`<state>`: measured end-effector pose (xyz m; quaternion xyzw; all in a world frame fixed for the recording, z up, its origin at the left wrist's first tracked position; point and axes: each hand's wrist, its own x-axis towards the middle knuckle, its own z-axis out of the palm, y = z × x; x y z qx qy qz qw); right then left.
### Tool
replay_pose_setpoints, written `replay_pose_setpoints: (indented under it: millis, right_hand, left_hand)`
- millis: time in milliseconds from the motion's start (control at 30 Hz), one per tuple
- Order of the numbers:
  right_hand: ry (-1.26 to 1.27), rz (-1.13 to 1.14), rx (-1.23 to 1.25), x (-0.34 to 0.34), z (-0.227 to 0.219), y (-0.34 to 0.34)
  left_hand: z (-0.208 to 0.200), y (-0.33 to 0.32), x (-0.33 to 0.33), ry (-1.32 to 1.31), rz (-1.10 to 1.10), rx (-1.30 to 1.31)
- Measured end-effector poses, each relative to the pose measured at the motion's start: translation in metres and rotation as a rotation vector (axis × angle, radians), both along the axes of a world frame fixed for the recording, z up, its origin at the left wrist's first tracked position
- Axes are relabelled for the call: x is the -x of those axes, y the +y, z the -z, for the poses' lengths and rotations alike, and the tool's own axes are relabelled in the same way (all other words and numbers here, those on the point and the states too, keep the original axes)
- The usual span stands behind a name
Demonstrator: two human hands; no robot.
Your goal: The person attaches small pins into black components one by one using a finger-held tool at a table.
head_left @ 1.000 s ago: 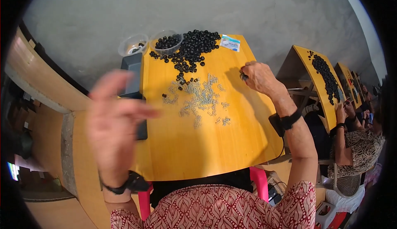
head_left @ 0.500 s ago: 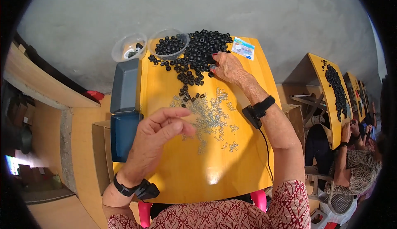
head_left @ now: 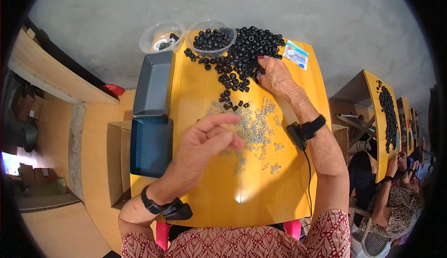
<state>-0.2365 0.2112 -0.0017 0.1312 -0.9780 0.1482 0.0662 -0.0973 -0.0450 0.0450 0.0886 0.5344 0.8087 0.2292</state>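
My right hand [head_left: 275, 76] is at the right edge of a heap of small black round parts with holes [head_left: 253, 44]. Its fingers are bent round a black part [head_left: 259, 72], which they partly hide. My left hand [head_left: 205, 139] hovers over the near left side of small silvery metal pieces [head_left: 255, 130], too small to make out. Its index finger and thumb point right with a gap between them, the other fingers are loosely curled, and nothing shows in it. A few black parts [head_left: 227, 100] lie where the heap meets the silvery pieces.
Clear round tubs, one with black parts [head_left: 210, 52] and one with a few odd items [head_left: 145, 44], stand at the far left. A grey bin [head_left: 153, 111] and a blue bin [head_left: 152, 172] line the table's left edge. A plastic packet [head_left: 295, 55] lies far right; a cable [head_left: 309, 179] trails from my right wrist.
The view has shifted, so the table sits further right in it. My right hand stays at the heap's edge, and my left hand stays raised with index finger and thumb apart.
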Motion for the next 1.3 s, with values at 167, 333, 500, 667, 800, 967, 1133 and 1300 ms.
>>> replay_pose_setpoints:
  millis: [167, 333, 500, 667, 800, 967, 1133, 1300]
  right_hand:
    - [-0.032, 0.088, 0.298, -0.027, -0.014, -0.002]
    - [0.198, -0.264, 0.388, -0.096, -0.025, -0.033]
    - [0.276, -0.404, 0.242, -0.140, -0.024, -0.052]
    - [0.242, -0.416, 0.236, -0.151, -0.024, -0.055]
    - [0.181, -0.386, 0.380, -0.149, -0.024, -0.050]
    - [0.200, -0.373, 0.387, -0.152, -0.016, -0.041]
    - [0.272, -0.457, 0.186, -0.153, -0.023, -0.043]
    - [0.263, -0.405, 0.322, -0.155, -0.020, -0.040]
  left_hand:
    - [0.037, 0.016, 0.008, -0.204, 0.057, 0.040]
    - [0.048, 0.021, 0.011, -0.289, -0.049, -0.030]
    - [0.061, 0.021, 0.009, -0.317, -0.031, -0.104]
    - [0.066, 0.021, 0.007, -0.346, -0.011, -0.126]
    - [0.063, 0.017, 0.009, -0.365, 0.012, -0.142]
    - [0.059, 0.021, 0.007, -0.370, 0.056, -0.211]
    - [0.064, 0.017, 0.003, -0.312, 0.033, -0.072]
    - [0.062, 0.016, 0.006, -0.342, 0.100, -0.196]
